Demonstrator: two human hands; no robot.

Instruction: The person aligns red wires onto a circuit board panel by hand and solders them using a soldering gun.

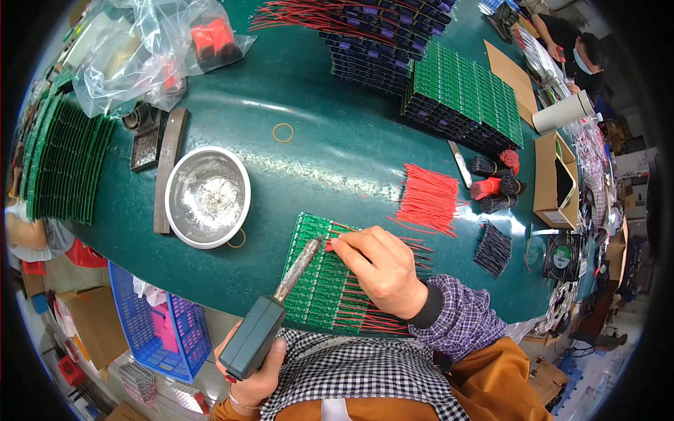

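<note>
A green circuit board panel [300, 298] lies at the table's front edge, with rows of small boards. Red wires [354, 324] stick out to the right from its lower rows. My left hand [265, 375] grips the dark green handle of a soldering iron [254, 338], whose tip points up and right onto the panel's upper part. Close to that tip, my right hand [385, 270] pinches a red wire [330, 244] against the board. More red wire ends show beyond the hand. A neat bundle of cut red wires [430, 198] lies up and right of the panel.
Left of the panel stands a white-rimmed bowl [244, 200] beside a metal bar [168, 175]. Stacked board panels [467, 88] rise at the back; more panels [67, 158] stand at left. Black wires [493, 249], a cardboard box [546, 175] and a fan [562, 257] lie right. A person [593, 67] sits far right.
</note>
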